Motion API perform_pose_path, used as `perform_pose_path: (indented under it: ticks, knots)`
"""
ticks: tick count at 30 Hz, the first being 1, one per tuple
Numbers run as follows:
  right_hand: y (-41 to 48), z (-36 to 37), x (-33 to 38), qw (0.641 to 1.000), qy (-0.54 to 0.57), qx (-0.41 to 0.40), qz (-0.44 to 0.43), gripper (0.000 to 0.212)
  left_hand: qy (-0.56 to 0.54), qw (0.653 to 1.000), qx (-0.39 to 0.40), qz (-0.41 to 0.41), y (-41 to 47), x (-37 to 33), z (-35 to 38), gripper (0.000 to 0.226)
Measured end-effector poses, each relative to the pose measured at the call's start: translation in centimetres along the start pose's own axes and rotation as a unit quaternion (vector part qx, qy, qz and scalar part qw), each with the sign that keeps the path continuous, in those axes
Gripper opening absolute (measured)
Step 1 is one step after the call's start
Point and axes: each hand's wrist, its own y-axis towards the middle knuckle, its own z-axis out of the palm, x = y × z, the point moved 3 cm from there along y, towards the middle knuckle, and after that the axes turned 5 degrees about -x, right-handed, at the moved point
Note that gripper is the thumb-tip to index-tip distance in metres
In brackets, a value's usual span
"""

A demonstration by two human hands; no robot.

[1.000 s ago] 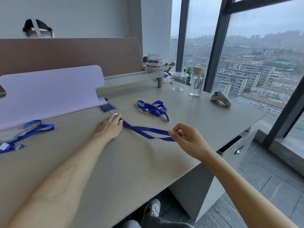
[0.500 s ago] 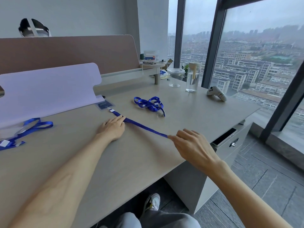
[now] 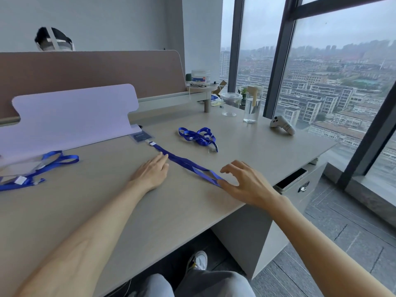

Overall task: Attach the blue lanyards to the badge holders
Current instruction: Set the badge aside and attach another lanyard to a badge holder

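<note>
A blue lanyard [image 3: 186, 162] is laid flat on the desk [image 3: 107, 211], a narrow ribbon splitting into a loop, joined to a clear badge holder [image 3: 141, 137]. The left hand [image 3: 151, 172] is rested flat beside it; the right hand [image 3: 246, 183] is spread, fingers apart, its thumb touching the loop's end.

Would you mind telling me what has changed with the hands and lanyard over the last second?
The right hand let go of the stretched lanyard, its grip now open, and the loop lies flat. The left hand stayed beside the strap; the badge holder stayed put.
</note>
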Motion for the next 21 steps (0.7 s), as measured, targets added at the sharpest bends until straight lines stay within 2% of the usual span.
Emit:
perform_pose_path:
  ticks: [4,7,10,14,21]
  knots:
    - [1.2,1.5,2.1,1.000,-0.008,-0.017,-0.010,0.028,-0.021,1.000,-0.001,-0.004,-1.7,-0.6,-0.4,0.053]
    - [2.5,2.1,4.9,0.999,0.017,-0.013,-0.027,0.031,-0.083,0.996,-0.008,-0.011,-3.9,-1.1,-1.2,0.051]
    - [3.9,3.2,8.7,0.997,0.047,0.008,-0.058,0.032,-0.144,0.987,-0.059,-0.040,-7.5,-0.4,-2.8,0.045]
    - [6.1,6.0,14.6,0.992,0.103,0.041,-0.066,0.031,-0.171,0.975,-0.116,-0.080,-12.1,4.0,-5.3,0.038]
    - [10.7,13.1,26.4,0.980,0.156,0.072,-0.103,0.033,-0.138,0.968,-0.136,-0.160,-17.6,16.1,-9.0,0.036]
